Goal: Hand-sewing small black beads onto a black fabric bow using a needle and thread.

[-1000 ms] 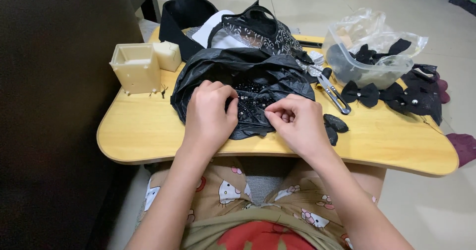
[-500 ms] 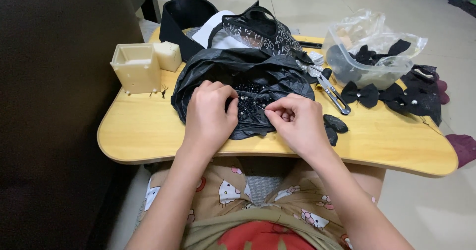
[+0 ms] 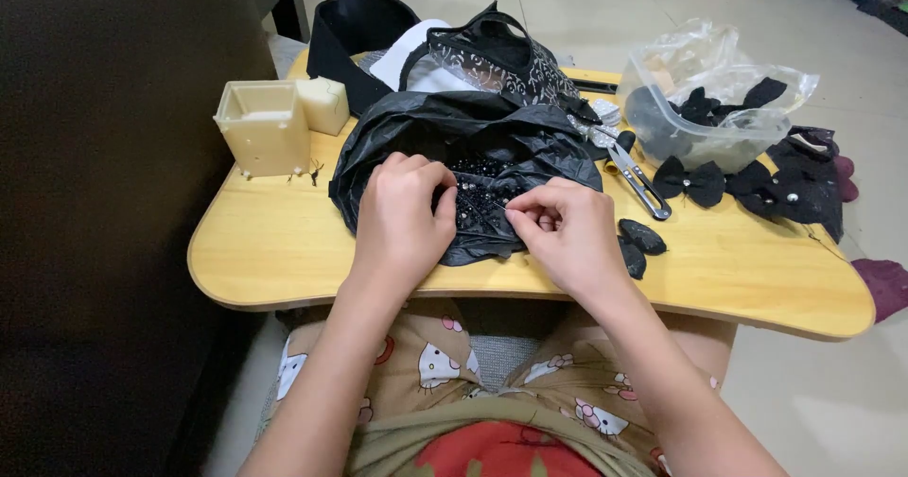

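Observation:
A crumpled black plastic bag (image 3: 445, 137) lies open on the small wooden lap table (image 3: 274, 250), with several small black beads (image 3: 476, 196) in its middle. My left hand (image 3: 402, 214) rests on the bag's left side, fingers curled into the beads. My right hand (image 3: 566, 231) sits at the bag's right edge with thumb and forefinger pinched together; what is between them is too small to tell, perhaps a bead.
A cream plastic box (image 3: 262, 127) stands at the table's left. Metal scissors (image 3: 636, 176) lie right of the bag. Black fabric bows (image 3: 689, 180) and a clear tub (image 3: 702, 118) of more bows sit at right. A black band (image 3: 352, 34) lies behind.

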